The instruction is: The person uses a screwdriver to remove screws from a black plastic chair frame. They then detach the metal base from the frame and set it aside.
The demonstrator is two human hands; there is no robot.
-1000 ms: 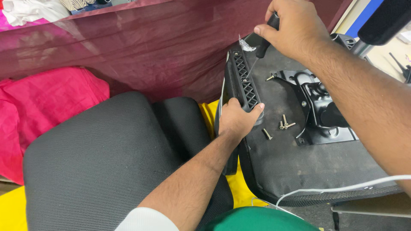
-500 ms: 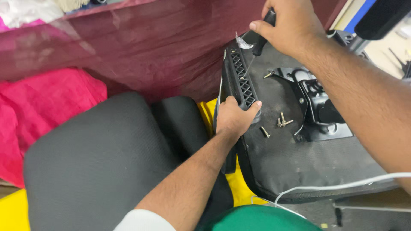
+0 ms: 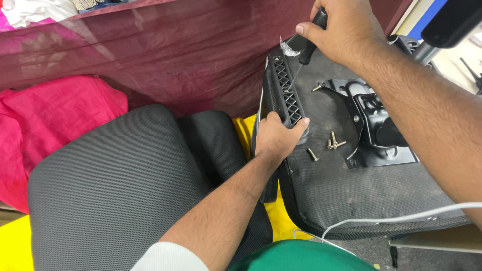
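Note:
My left hand (image 3: 277,134) grips the near end of a black plastic armrest bracket (image 3: 284,89) with a grid of holes, held against the edge of an upturned chair seat (image 3: 341,190). My right hand (image 3: 345,31) holds a black-handled screwdriver (image 3: 310,41) whose thin shaft points down into the bracket's grid. A black metal mounting plate (image 3: 374,125) is fixed on the seat's underside. Several loose silver screws (image 3: 332,143) lie on the seat between the bracket and the plate.
A grey mesh chair cushion (image 3: 125,185) lies lower left. Pink cloth (image 3: 55,115) sits at the left, a maroon sheet (image 3: 165,55) hangs behind, yellow fabric (image 3: 246,131) shows underneath. A white cable (image 3: 391,219) crosses the seat's near edge.
The view has shifted slightly and my right hand with the screwdriver has edged a little; my left hand keeps its grip on the bracket.

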